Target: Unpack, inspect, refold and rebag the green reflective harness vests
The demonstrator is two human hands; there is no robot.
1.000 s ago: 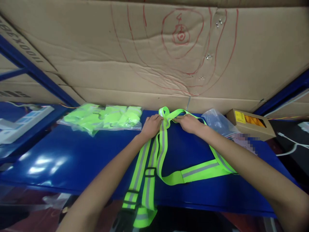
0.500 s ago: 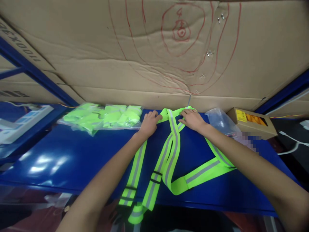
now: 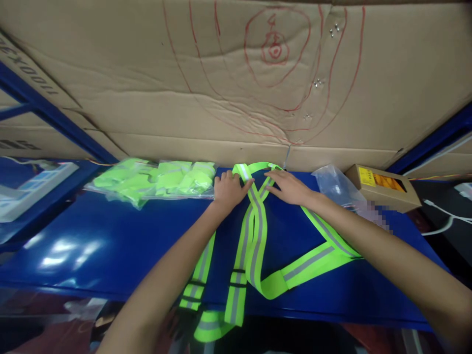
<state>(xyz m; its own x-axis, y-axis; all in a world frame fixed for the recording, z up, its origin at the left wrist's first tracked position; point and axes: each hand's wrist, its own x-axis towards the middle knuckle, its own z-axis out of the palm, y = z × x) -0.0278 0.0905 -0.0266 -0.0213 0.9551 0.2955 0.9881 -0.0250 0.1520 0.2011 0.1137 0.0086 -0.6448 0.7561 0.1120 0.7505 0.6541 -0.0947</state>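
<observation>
A neon-green reflective vest (image 3: pixel 258 231) made of straps with grey stripes lies on the blue tabletop (image 3: pixel 121 241). Its straps cross near the far edge, and black sliders sit on the lower ends, which hang over the near edge. On the left of the crossing, my left hand (image 3: pixel 229 189) has its fingers at the upper strap and its thumb reaching across it. My right hand (image 3: pixel 289 187) has its fingertips on the right end of the top loop, thumb lower down by the crossing strap. Both hands grip the vest lightly; their palms hide part of the straps.
Clear bags of folded green straps (image 3: pixel 158 182) lie at the back left. A crumpled plastic bag (image 3: pixel 334 184) and a small cardboard box (image 3: pixel 383 187) stand back right. A white power strip (image 3: pixel 37 189) is far left. Behind rises a cardboard sheet (image 3: pixel 129 64) with red rings.
Both hands have shifted a little to the left, and the top of the vest has moved left with them. The crossing straps now lie straighter, and my left thumb reaches further across.
</observation>
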